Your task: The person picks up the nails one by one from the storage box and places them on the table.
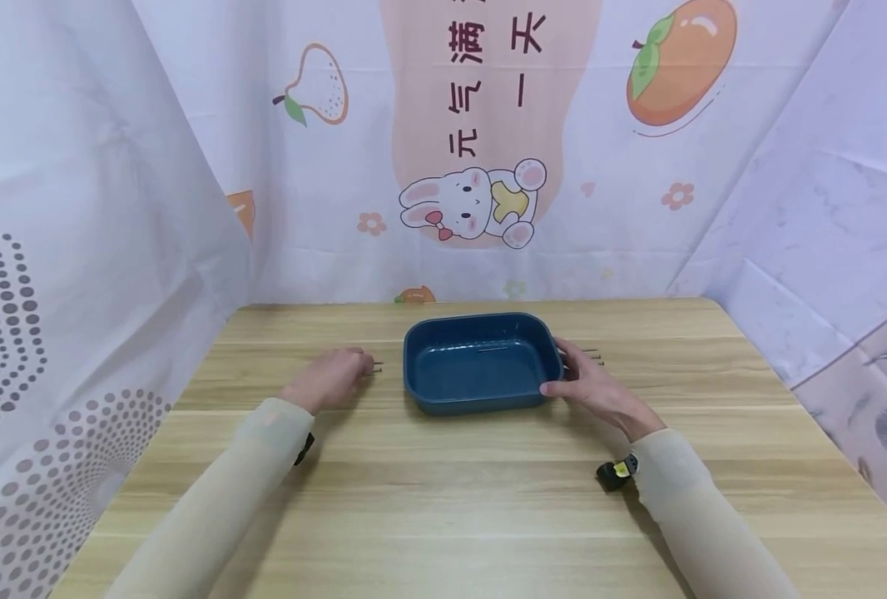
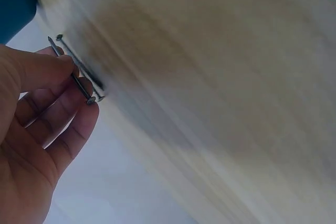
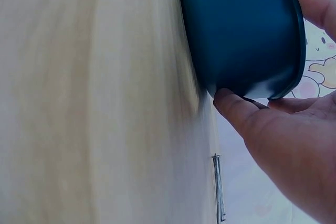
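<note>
My left hand is at the left of a dark blue rectangular basin. In the left wrist view its thumb and fingertips pinch a steel nail, head toward the ring finger side. Just behind it, another nail lies close along the wooden tabletop. My right hand grips the basin's right end, thumb at the near corner of the rim and fingers along the outer wall. A single thin nail lies inside the basin.
Several nails lie on the wooden table just right of the basin, beyond my right fingers. A printed curtain with fruit and a rabbit hangs along the table's back edge, and white cloth hangs at both sides.
</note>
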